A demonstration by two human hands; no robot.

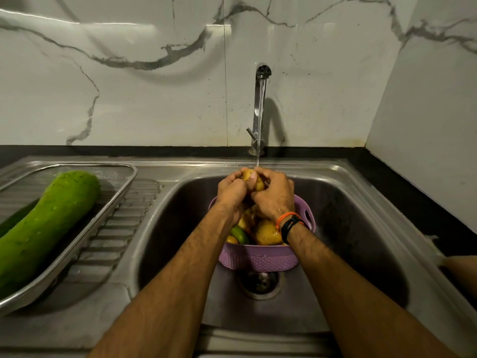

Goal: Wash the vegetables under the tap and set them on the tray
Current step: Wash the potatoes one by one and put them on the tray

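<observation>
Drain: a round steel drain [260,281] sits in the floor of the stainless-steel sink basin [361,215], nearest the viewer, partly covered by the basket
Basket: a lilac perforated plastic colander basket [258,259] stands in the basin over the drain, so I judge that rinse water runs straight through it; it holds several yellow-brown potatoes [268,232] and a small green vegetable [238,235], apparently still waiting to be washed
Left hand: the left hand [231,193] has its fingers curled round the left side of the one raised potato, gripping it
Right hand: the right hand [275,196], with orange and black thread bands on the wrist, wraps its fingers over the right side of the same potato, thumb near the top
Potato in hand: a yellow-skinned oval potato [254,180] is held above the basket, right under the stream; its long axis looks roughly upright, the top end tilted slightly left and away
Tray: a rectangular steel mesh tray [113,177] rests on the ribbed drainboard at left, carrying a large pale-green bottle gourd [44,223] lying diagonally, its rounded end pointing away and to the right
Tap: a tall chrome tap [259,109] at the back runs a thin stream onto the potato
</observation>
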